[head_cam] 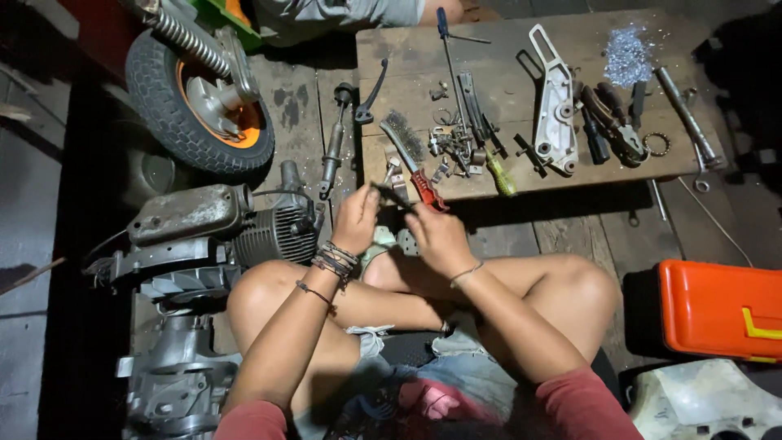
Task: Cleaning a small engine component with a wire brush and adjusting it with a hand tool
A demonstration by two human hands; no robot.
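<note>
An orange toolbox (721, 308) is glowing; the wire brush (414, 159) is showing a red handle, the wheel (198, 99) an orange rim.

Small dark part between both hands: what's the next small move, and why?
Probably steady it over the wooden board first. Both the left hand and right hand pinch the small dark part in mid-air, above the board's front edge; a drop could land on the floor.

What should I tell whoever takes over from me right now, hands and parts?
Left hand and right hand are raised together over the lap, pinching a small dark part between them; what it is cannot be told.
Board ahead holds a wire brush, red-handled pliers, loose small hardware and a white bracket.
Engine lies on the floor to the left, wheel beyond it.
Nothing shows as finished.
</note>
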